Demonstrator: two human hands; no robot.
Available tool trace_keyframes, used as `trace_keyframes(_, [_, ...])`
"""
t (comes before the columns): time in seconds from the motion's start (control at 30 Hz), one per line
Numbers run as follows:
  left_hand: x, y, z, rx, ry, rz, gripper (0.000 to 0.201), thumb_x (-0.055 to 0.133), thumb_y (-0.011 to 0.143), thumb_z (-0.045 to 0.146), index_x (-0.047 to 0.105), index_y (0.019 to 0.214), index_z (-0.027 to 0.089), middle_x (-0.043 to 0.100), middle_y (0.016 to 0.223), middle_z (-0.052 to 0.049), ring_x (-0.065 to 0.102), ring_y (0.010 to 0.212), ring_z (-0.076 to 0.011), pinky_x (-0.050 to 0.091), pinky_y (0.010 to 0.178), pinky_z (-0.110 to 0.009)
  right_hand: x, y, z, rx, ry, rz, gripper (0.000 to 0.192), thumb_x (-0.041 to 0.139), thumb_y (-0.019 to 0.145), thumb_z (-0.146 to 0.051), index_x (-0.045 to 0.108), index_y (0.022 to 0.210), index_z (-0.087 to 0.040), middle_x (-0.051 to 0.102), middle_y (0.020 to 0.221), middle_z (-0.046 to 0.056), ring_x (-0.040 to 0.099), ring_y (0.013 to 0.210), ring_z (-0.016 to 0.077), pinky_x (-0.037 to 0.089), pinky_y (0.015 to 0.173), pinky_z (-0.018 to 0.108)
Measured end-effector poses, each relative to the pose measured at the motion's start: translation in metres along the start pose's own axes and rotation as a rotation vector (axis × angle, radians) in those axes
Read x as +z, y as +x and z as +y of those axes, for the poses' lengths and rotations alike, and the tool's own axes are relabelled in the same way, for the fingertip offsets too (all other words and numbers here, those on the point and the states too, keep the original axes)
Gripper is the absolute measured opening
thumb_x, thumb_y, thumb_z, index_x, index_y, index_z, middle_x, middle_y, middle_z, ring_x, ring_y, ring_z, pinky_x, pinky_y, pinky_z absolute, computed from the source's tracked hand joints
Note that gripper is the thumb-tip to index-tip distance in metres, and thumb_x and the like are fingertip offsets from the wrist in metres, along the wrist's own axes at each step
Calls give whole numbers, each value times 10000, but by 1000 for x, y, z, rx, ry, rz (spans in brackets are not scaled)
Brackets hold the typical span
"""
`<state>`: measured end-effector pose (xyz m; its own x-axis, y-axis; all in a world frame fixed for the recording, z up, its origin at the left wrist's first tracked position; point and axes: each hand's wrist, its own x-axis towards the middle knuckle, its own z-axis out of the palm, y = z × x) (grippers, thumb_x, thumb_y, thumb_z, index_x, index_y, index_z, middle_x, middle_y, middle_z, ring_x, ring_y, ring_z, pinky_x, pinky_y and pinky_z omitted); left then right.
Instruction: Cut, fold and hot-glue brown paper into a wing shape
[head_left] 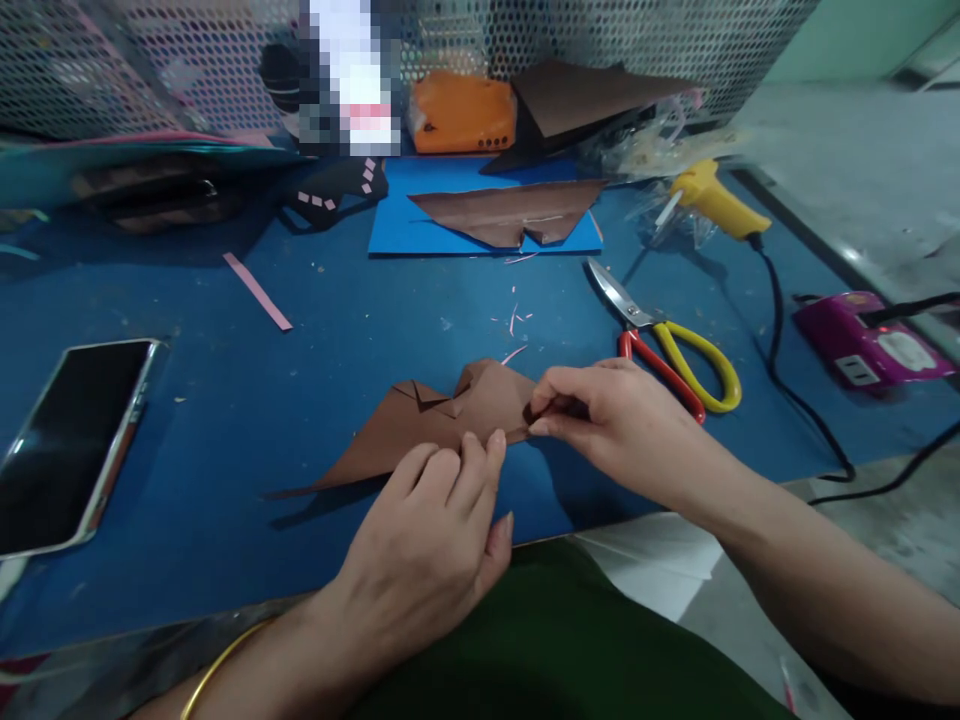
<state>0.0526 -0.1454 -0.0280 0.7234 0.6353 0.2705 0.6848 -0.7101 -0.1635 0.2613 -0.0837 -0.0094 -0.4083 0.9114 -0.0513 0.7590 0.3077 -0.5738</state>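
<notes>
One phone (71, 450) is lying at the near left of the blue worktop (202, 420). To its right, one pink strip (257, 292) is lying flat. Farther away, one black piece (337, 185) is showing about six small pink squares (316, 201). In the near middle, one folded brown paper (405, 430) is lying by both hands. The left hand (427, 520) is resting bent fingers on its near edge; I cannot tell if they are gripping. At the far side, one orange pouch (461, 110) is sitting behind one blue sheet (397, 220), which is holding one brown cutout (487, 212). The right hand (626, 420) is pinching the paper's right end, finger and thumb close together. Just beyond it, one pair of scissors (634, 316) is showing one red handle (660, 375) and one yellow handle (733, 385). At the far right, one yellow glue gun (724, 200) is lying near one purple box (836, 325), which is showing a white mark (904, 350) too blurry to read.
</notes>
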Motion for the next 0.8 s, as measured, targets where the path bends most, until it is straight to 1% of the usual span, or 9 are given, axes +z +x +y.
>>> trace_keyframes(0.07, [0,3,2,20,-10,22,504,484,911,262,602,1271,-71,699,1077,-213,571,880,-297,492,797,-425,-1,-3,3,48,54,22,126,699,829,-130,637,778,-228,671,679,-64,588,651,126,384,682,294])
trace_keyframes(0.17, [2,8,5,60,-18,54,500,469,901,252,626,1192,-122,695,1043,-245,582,894,-314,495,752,-406,2,-7,5,105,121,73,129,701,808,-115,634,789,-223,674,702,-52,607,690,135,408,682,297])
trace_keyframes(0.23, [3,10,6,79,-9,51,511,471,898,263,628,1174,-137,692,1053,-264,591,891,-320,499,734,-400,5,-8,6,114,157,108,143,694,798,-93,623,800,-217,673,716,-45,610,701,138,421,691,302])
trace_keyframes(0.3, [3,11,6,86,-3,23,539,472,907,285,599,1225,-132,690,1079,-265,599,887,-315,508,741,-396,8,-9,7,107,179,134,166,678,792,-63,610,822,-211,674,729,-43,613,706,136,431,707,308])
trace_keyframes(0.43, [3,15,7,60,-5,-26,566,459,928,302,530,1348,-71,697,1058,-222,603,862,-292,519,724,-387,11,-9,7,72,150,161,223,662,782,-22,584,882,-205,693,759,-48,626,726,137,431,789,345])
trace_keyframes(0.53, [2,20,8,71,15,-33,540,472,926,302,575,1298,-76,697,1019,-220,595,832,-292,511,670,-383,10,-9,8,46,80,147,223,671,787,-31,575,894,-202,697,760,-51,627,728,145,407,831,379])
trace_keyframes(0.67, [1,24,7,74,-1,-11,522,486,914,291,599,1260,-83,692,1005,-212,585,812,-282,502,633,-378,5,-9,10,30,52,124,203,698,796,-66,575,881,-203,689,738,-55,627,720,148,398,813,371])
trace_keyframes(0.73, [1,24,6,58,-24,0,514,491,906,284,605,1253,-77,689,1019,-204,588,836,-282,504,638,-378,3,-9,12,36,71,119,195,702,803,-74,584,882,-208,701,752,-51,638,735,151,404,790,352])
trace_keyframes(0.8, [2,23,6,44,-46,20,499,497,898,264,608,1251,-71,685,1052,-201,593,911,-294,515,685,-383,2,-9,14,45,99,124,201,695,800,-58,594,882,-212,708,761,-47,647,746,152,412,765,331])
